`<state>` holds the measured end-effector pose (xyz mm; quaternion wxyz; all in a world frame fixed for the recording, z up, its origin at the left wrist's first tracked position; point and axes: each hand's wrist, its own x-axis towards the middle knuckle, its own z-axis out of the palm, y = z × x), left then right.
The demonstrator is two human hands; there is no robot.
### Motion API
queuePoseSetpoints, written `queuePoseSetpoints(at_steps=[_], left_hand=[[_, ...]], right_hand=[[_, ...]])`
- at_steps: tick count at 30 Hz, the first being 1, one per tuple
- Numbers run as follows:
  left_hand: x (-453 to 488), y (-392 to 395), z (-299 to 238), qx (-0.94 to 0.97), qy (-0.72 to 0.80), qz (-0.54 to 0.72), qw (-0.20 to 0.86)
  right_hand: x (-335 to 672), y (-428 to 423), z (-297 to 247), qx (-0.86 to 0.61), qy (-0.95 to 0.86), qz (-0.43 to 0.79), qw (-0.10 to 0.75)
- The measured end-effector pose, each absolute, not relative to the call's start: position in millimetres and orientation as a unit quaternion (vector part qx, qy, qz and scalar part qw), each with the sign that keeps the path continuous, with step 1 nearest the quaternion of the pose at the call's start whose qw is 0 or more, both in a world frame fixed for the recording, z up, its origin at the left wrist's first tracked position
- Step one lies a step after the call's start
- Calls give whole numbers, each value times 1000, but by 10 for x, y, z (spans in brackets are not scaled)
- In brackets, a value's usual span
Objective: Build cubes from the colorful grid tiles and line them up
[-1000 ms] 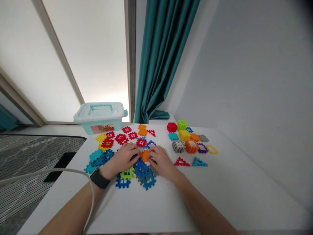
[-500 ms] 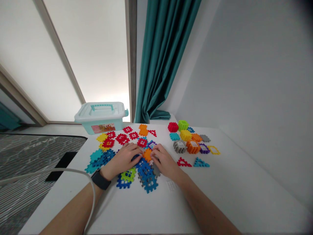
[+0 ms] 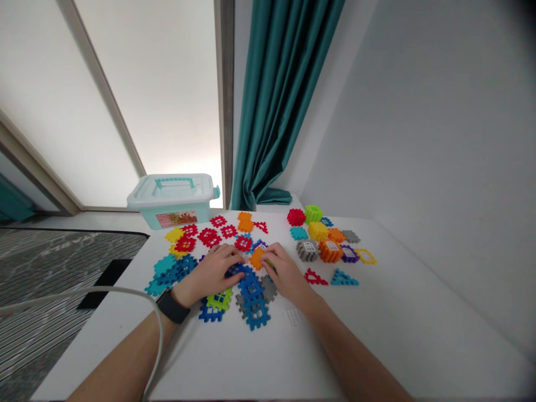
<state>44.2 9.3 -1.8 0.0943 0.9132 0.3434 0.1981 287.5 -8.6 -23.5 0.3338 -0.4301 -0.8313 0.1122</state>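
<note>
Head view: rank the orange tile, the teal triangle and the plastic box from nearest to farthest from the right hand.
1. Orange tile: at the fingertips of the right hand, on its left.
2. Teal triangle: out to the hand's right.
3. Plastic box: far left, beyond the scattered pieces.

The hands hide how the plastic waffle tiles beneath them join.

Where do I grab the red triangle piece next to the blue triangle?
Pinch one side of the red triangle piece from above with your right hand, the nearest one. It lies flat on the white table, and its open middle lets a finger slip through.
</note>
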Motion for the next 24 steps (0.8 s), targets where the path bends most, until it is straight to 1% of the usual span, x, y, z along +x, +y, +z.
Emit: queuePoseSetpoints(at_steps=[8,15,24], left_hand=[[360,95,-17,921,329,179,111],[316,94,-7,920,333,177,105],[246,131,-38,914,354,166,110]], right_hand=[[2875,-105,-216,-451,-841,91,285],[2794,-203,-120,-398,-863,132,280],[2782,-240,-120,-394,-868,145,266]])
